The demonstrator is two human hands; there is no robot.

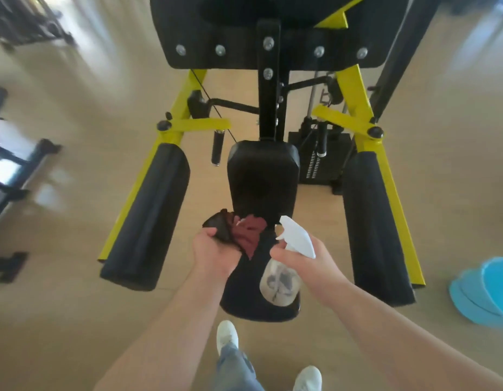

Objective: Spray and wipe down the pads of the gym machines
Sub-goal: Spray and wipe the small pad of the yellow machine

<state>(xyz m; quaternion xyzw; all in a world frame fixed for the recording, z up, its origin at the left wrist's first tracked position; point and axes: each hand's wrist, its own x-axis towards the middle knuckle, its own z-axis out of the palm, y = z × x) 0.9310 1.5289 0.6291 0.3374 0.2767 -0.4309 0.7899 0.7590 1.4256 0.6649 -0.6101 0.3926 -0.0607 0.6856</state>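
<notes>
Centre seat pad (pixel 253 300): black, directly below both hands, its near edge just ahead of our white shoes (pixel 227 334). A second black pad (pixel 263 182) stands behind it on the black centre post.

Cloth (pixel 246 234): dark red and black, bunched. We hold it in the left hand (pixel 213 255), fingers curled round it, over the junction of the two centre pads. We cannot tell whether the cloth touches either pad.

Spray bottle (pixel 280 277): clear body, white trigger head, held above the seat pad. The right hand (pixel 309 261) grips it at the neck, with fingers wrapped round below the trigger. The nozzle points forward towards the rear pad and sits just beside the cloth.

Side pads: one long black pad on the left (pixel 146 218) and one on the right (pixel 377 230), each carried on an arm of the yellow frame (pixel 194 125).

Large black pad (pixel 216 38), bolted, at the top of the view. Weight stack (pixel 315 162) behind and to the right of the post.

Blue basin (pixel 490 292) on the tan floor at far right, well apart from the machine. Edges of the view are blurred.
</notes>
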